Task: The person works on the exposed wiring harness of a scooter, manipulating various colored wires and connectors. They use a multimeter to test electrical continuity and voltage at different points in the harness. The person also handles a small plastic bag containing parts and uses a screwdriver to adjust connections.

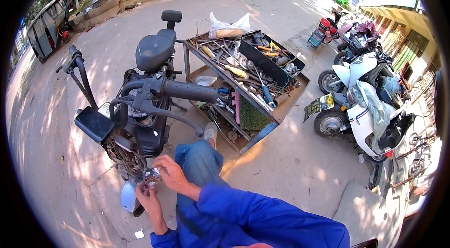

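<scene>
Your two bare hands meet low at the front of a black two-wheeler with a padded seat (156,52), at a loose bundle of thin, multicoloured wires with small white pieces among them (152,178). The bundle lies between the hands, just right of the exposed dark wiring (121,151) and above a rounded, silvery-blue fender (129,195). Your left hand (149,199) stands below the bundle, its thumb and fingers drawn narrowly together on the bundle's lower end. Your right hand (171,174) stands above and to the right, palm down, its fingers bent and their tips directed at the bundle's upper side; whether they grip a wire or merely touch it, you cannot tell at this scale. Over the hands extend the curved, dark brake lever (179,119) and the ribbed, black rubber handlebar grip (191,90). Your knee in faded blue denim (198,161) is just beside the right hand, and your bright blue sleeve (253,207) reaches in from the lower right. Well beyond the knee, a two-tier metal tool stand (265,132) bears mixed hand tools and a thin, translucent plastic bag (229,24). White scooters (363,121) are parked farther right.
</scene>
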A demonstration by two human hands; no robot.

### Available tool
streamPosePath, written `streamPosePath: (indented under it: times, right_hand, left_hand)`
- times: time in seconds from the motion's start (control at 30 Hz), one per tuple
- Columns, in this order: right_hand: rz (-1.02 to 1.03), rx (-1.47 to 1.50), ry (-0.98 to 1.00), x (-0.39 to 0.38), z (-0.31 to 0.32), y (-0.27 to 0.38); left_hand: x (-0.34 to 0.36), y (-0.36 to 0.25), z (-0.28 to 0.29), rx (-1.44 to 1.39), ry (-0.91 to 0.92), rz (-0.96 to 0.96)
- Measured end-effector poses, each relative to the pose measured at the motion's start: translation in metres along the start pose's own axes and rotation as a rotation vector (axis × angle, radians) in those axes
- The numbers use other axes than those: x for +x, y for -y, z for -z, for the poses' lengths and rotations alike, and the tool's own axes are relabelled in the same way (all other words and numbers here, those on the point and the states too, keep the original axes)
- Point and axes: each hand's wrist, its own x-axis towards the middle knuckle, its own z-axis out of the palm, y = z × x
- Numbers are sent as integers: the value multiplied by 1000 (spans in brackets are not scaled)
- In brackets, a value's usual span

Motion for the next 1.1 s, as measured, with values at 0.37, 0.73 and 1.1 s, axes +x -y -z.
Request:
streamPosePath:
  times: [0.37, 0.73, 1.1]
  right_hand:
    - [86, -85, -259, 24, 112, 51]
    - [145, -441, -372, 305, 296, 23]
    - [-52, -1544, -138, 519, 351, -61]
  left_hand:
    - [-40, -64, -16, 438, -14, -176]
    - [-44, -113, -98, 406, 437, -817]
    - [0, -90, -125, 366, 418, -739]
